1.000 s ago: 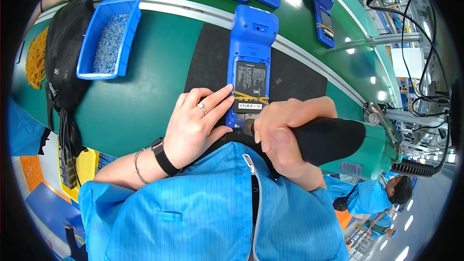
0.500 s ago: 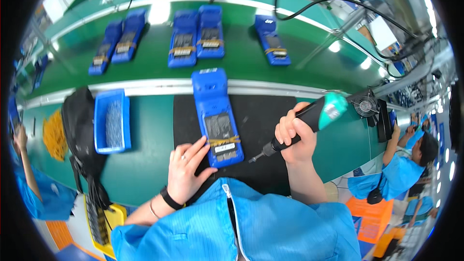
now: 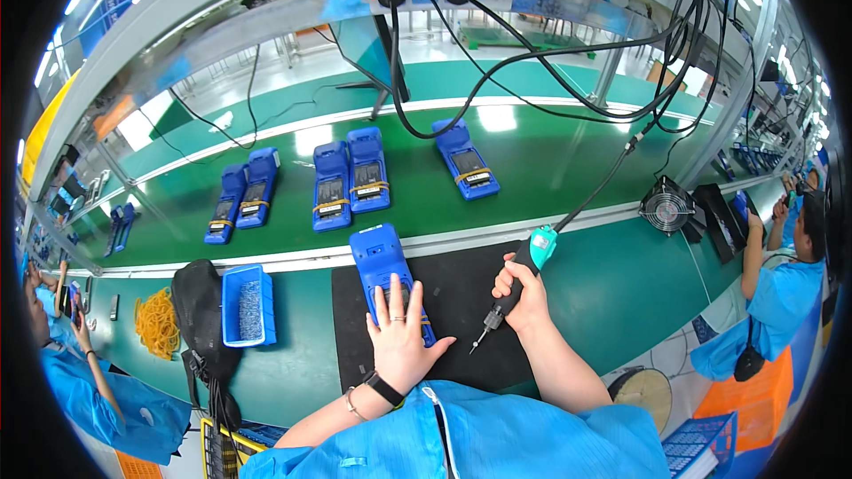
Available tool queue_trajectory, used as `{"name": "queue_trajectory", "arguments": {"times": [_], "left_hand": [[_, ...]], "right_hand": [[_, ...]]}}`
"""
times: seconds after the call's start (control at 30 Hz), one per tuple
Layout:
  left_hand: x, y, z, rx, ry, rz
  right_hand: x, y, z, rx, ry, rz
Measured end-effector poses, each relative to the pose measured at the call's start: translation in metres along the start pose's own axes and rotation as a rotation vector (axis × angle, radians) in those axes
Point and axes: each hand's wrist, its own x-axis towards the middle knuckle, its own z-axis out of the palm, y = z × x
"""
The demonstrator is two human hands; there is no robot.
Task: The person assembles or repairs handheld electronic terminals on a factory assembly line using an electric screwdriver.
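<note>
A blue handheld device lies on the black mat in front of me. My left hand rests over its lower half with fingers spread, hiding most of the dark panel there. In my right hand is an electric screwdriver with a black body and green end. Its bit points down toward the mat, right of the device and apart from it. A cable runs up from the tool's green end.
Several similar blue devices with rubber bands lie on the green belt beyond. To the left are a blue bin of small metal parts, a black bag and yellow rubber bands. A fan stands right; co-workers sit at both sides.
My left hand has moved from the device's left edge onto its lower face, covering the rubber band. My right hand keeps the screwdriver, now held more upright. The view has tilted up.
</note>
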Motion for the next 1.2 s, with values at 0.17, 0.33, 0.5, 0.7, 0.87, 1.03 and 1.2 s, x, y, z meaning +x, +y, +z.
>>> {"name": "queue_trajectory", "arguments": {"times": [0.17, 0.33, 0.5, 0.7, 0.87, 1.03, 1.2], "left_hand": [[0.006, -0.005, 0.002, -0.022, 0.023, 0.064], [0.007, -0.018, -0.021, -0.044, 0.081, 0.248], [-0.030, -0.057, 0.000, 0.142, 0.116, 0.169], [0.001, -0.079, 0.014, -0.051, 0.173, 0.355], [0.046, -0.164, 0.009, -1.243, -0.133, -0.181], [0.104, -0.090, -0.031, -1.381, -0.179, -0.300], [0.196, -0.119, 0.017, -0.909, 0.185, -0.162]], "right_hand": [[0.001, -0.001, 0.002, 0.028, 0.014, -0.021], [0.007, 0.004, 0.006, -0.028, 0.094, -0.094], [0.022, 0.050, 0.011, -0.046, -0.034, -0.078], [0.024, 0.042, -0.005, -0.016, -0.046, -0.034], [0.021, 0.041, 0.011, -0.069, 0.002, -0.069], [0.018, 0.036, -0.002, 0.004, 0.027, -0.023], [0.015, 0.041, 0.002, 0.061, -0.008, 0.081]]}}
